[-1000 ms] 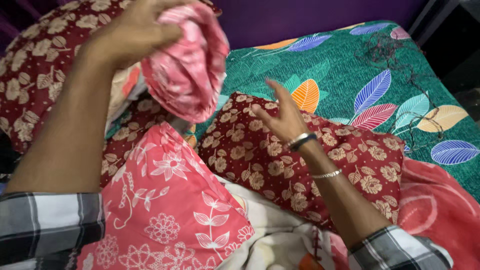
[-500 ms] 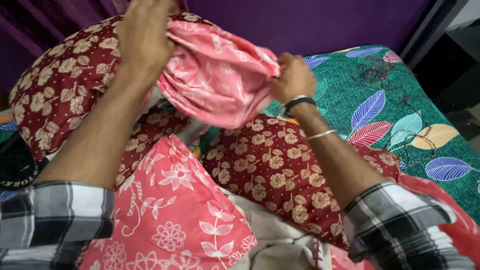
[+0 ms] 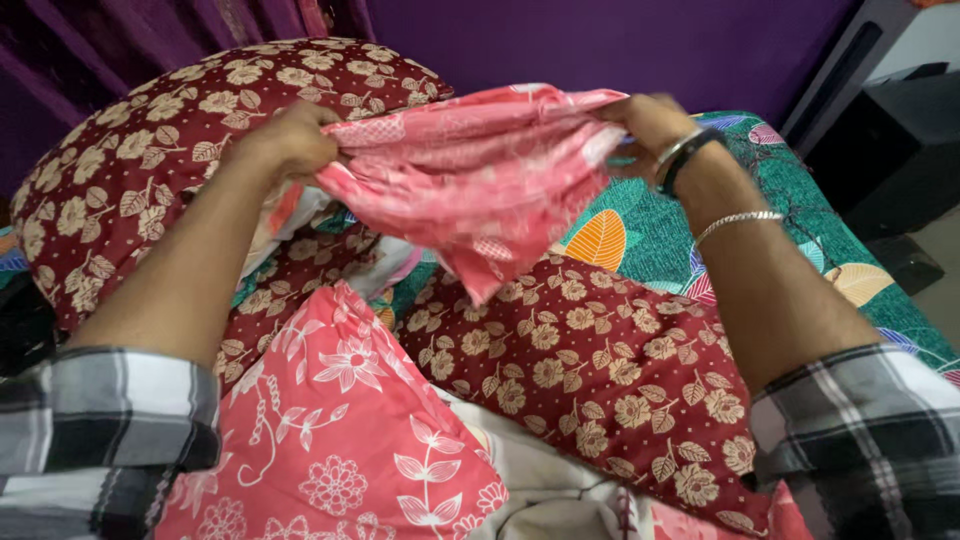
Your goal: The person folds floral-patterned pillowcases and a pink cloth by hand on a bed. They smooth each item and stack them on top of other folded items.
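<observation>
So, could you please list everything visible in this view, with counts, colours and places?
pink cloth: one, pink with pale print, stretched between both hands
maroon pillows: at least two, maroon with cream flowers, centre and upper left
pink floral pillow: one, lower left
bedsheet: one, green with coloured leaves, right
curtain: purple, behind
bracelets: silver and dark, right wrist
left hand: grips cloth
right hand: grips cloth

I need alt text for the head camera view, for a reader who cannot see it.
Two hands, left hand and right hand, stretch a pink patterned cloth between them above a bed. Below lie maroon floral pillows, a pink flowered pillow and a green leaf-print bedsheet.
</observation>
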